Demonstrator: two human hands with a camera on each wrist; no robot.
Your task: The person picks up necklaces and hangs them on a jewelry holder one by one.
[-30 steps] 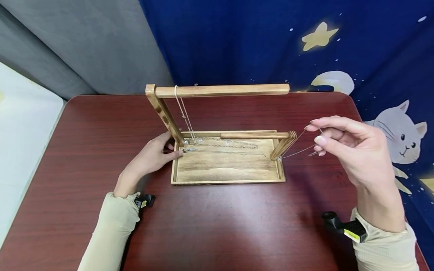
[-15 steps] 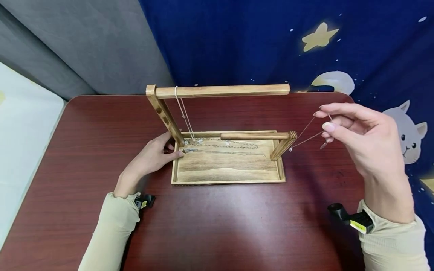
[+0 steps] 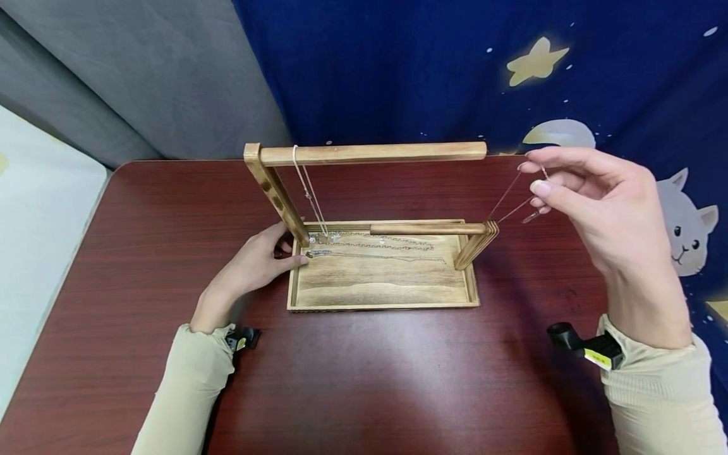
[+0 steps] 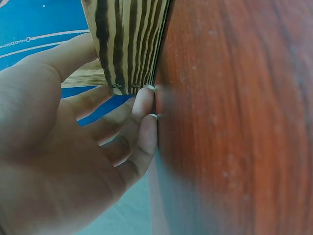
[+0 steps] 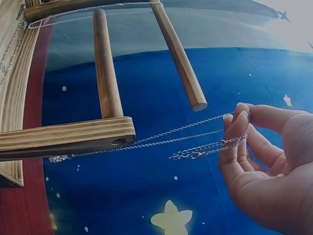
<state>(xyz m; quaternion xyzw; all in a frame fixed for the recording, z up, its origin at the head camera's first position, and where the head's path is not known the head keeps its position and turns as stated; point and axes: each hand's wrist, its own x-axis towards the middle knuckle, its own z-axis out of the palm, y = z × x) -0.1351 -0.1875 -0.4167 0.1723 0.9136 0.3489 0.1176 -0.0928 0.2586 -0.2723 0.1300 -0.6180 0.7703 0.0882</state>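
Observation:
A wooden jewelry stand [image 3: 381,291] has a tray base, a long upper bar [image 3: 392,152] on a left post and a short lower bar [image 3: 426,229] on a right post. My left hand [image 3: 250,262] grips the tray's left end, thumb on the rim; in the left wrist view its fingers touch the striped wood [image 4: 129,44]. Off the stand's right side, my right hand [image 3: 608,208] pinches a silver necklace [image 5: 186,128] near its clasp end. The chain slants down past the right post, a sparkling pendant [image 5: 59,158] at its low end. Behind the post, the head view hides that pendant.
One necklace [image 3: 308,189] loops over the upper bar near its left end. Several chains [image 3: 392,256] lie in the tray. The upper bar's right end [image 3: 482,150] is free-standing. Curtains [image 3: 398,69] hang behind the table [image 3: 387,385].
My right hand has risen, first shifting right and then slightly back left, lifting the necklace with it. The pendant has gone behind the right post in the head view. My left hand is still.

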